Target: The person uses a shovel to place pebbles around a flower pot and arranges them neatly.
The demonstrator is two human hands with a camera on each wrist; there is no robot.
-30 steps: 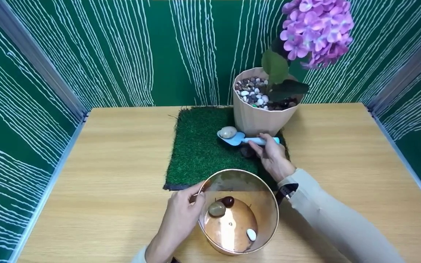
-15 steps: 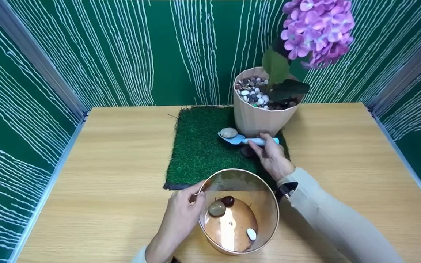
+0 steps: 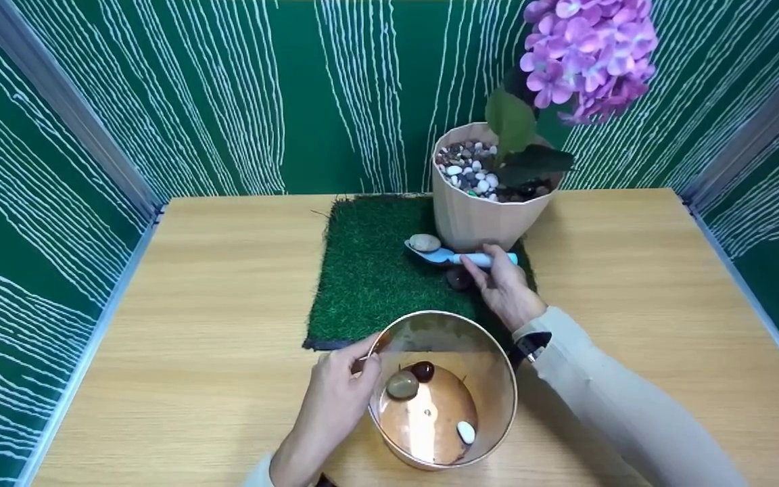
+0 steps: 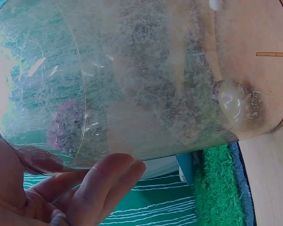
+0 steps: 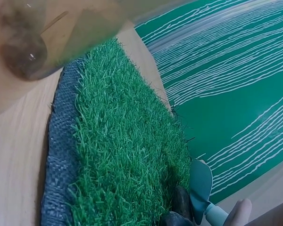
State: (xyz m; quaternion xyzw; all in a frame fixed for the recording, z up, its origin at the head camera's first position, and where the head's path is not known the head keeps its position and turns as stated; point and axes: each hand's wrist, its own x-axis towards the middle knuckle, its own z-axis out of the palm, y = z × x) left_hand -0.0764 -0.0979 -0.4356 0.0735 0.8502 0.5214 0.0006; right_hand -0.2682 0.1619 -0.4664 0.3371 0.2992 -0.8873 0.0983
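Observation:
My right hand (image 3: 508, 291) grips the handle of a small light-blue trowel (image 3: 441, 256), low over the turf mat. On its blade lies a pale oval stone (image 3: 424, 242). Dark stones (image 5: 181, 201) sit on the mat beside the trowel in the right wrist view. With thumb and fingers, my left hand (image 3: 332, 402) pinches the rim of a clear amber bucket (image 3: 494, 379). Inside its bottom are a grey-brown stone (image 3: 402, 385), a dark red stone (image 3: 423, 370) and a white stone (image 3: 466, 432). From the left wrist, the bucket's scratched wall (image 4: 146, 84) fills most of the view.
A beige flowerpot (image 3: 474, 220) with pebbles and a purple hydrangea (image 3: 589, 57) stands on the back right of the green turf mat (image 3: 369, 284). The wooden table (image 3: 227, 304) is enclosed by green walls (image 3: 322, 149) with white lines.
The trowel's blade has tilted slightly, so its face shows less, and the stone on it has risen a touch. The left hand and bucket have stayed put.

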